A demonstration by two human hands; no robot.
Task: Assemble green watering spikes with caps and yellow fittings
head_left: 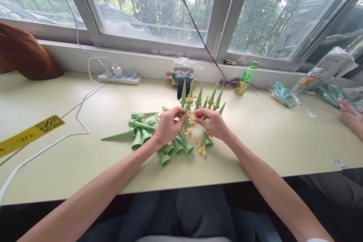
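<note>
My left hand [171,124] is closed around a green plastic watering spike [186,121], held with its point up. Close beside it, my right hand [211,121] pinches a small yellow plastic valve [193,118] at the spike's side; the fingers partly hide it, and I cannot tell whether the two parts touch. Loose green spikes [141,128] lie in a heap to the left and under my left hand. Behind my hands, several spikes [199,96] stand point up with yellow pieces at their bases. Another spike [208,142] and loose yellow valves [202,147] lie near my right wrist.
A phone [183,87] leans on a small box at the back. A green drink bottle [246,78] stands by the window, and a power strip [120,78] lies at back left with a white cable. At far right is another person's hand [350,115] near teal bagged items [283,94].
</note>
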